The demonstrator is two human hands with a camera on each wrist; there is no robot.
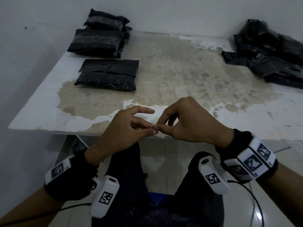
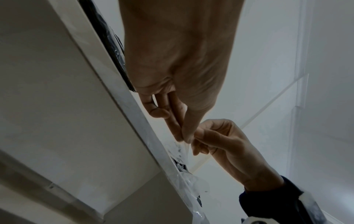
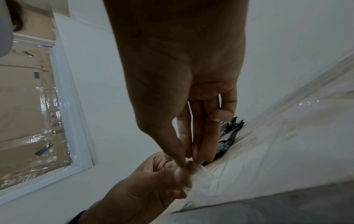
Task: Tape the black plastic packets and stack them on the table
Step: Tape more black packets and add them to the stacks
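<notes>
Your bench (image 1: 164, 76) is a white top pushed into the corner of a white-walled room, its coating worn away to a mottled tan across the middle. Nearest you, over its near edge, your hands meet fingertip to fingertip. Your left hand (image 1: 129, 126) pinches thumb against fingers, its index finger stretched out above; your right hand (image 1: 185, 122) pinches thumb and fingers at the same spot. From the right wrist view a scrap of clear tape (image 3: 197, 174) shows between the two pinches; it is too thin to make out from your head.

Farther off on the left lies a flat taped packet (image 1: 107, 74), matte black plastic, wrinkled, with glossy tape bands crossing it. Beyond it, against the far wall, sits a stack of taped packets (image 1: 100, 38) of the same look. On the far right, well apart from these, a loose pile of black packets (image 1: 268, 53) lies slumped and overlapping, shiny and creased.
</notes>
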